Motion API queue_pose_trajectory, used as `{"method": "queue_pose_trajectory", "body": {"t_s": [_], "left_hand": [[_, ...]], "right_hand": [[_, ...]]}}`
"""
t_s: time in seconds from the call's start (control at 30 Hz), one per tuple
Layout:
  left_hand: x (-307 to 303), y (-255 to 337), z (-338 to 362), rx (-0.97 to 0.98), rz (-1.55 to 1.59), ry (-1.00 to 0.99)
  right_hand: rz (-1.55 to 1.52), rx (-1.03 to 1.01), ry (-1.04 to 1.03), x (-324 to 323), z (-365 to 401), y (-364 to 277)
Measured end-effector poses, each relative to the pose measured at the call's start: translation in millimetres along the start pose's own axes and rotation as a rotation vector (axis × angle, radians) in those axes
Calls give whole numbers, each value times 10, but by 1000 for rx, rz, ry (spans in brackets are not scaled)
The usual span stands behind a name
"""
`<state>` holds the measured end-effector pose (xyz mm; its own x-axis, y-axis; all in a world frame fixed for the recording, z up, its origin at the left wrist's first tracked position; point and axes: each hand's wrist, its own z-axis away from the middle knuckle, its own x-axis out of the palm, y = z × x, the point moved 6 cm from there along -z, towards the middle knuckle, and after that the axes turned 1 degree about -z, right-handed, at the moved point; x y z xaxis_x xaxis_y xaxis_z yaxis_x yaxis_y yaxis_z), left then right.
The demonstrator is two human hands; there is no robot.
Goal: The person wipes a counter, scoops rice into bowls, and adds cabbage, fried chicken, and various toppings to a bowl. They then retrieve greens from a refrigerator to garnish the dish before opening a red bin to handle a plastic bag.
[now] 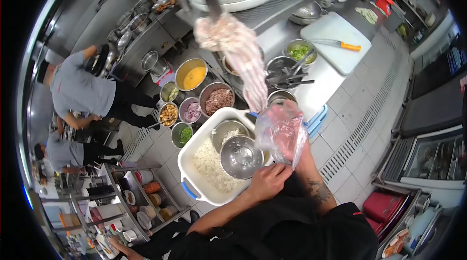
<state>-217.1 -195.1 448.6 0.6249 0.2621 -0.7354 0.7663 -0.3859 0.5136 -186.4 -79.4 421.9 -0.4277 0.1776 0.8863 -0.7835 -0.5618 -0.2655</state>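
My left hand (268, 181) pinches the edge of a clear plastic bag (265, 136) with its fingers closed. Pink, meat-like contents show through the bag. My right hand (302, 155) is mostly behind or inside the bag, so its fingers are hard to make out. Just left of the bag, a white tub (185, 162) holds white rice (209, 162) and two metal bowls, the front one (242, 157) shiny and round. A striped cloth (243, 55) hangs from a metal post above the bag.
Metal pots of egg-yellow liquid (193, 77), minced brown food (219, 100) and chopped vegetables stand beyond the tub. An orange-handled knife (350, 46) lies on a white cutting board (335, 58). Two people in grey shirts (80, 89) are at the left.
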Motion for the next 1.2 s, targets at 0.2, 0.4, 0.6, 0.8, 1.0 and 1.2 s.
{"method": "queue_pose_trajectory", "body": {"t_s": [0.2,0.4,0.6,0.8,1.0,1.2], "left_hand": [[496,49,-415,50,95,-211],[388,-625,-290,-333,-7,-193],[-177,-1014,146,-861,-122,19],[-482,-1584,932,-1038,-328,205],[33,-1956,1554,-1321,-341,-72],[-391,-1759,1726,-1396,-38,306]], "right_hand": [[949,-1138,132,-411,-342,-1650],[1429,-667,201,-1648,-2355,-2519],[1329,-215,-78,-1894,-4159,-1950],[1624,-329,-234,-1483,-4936,-1662],[1525,-455,-312,-1180,-4884,-1963],[2251,-1306,-542,-724,-2358,-2562]]}}
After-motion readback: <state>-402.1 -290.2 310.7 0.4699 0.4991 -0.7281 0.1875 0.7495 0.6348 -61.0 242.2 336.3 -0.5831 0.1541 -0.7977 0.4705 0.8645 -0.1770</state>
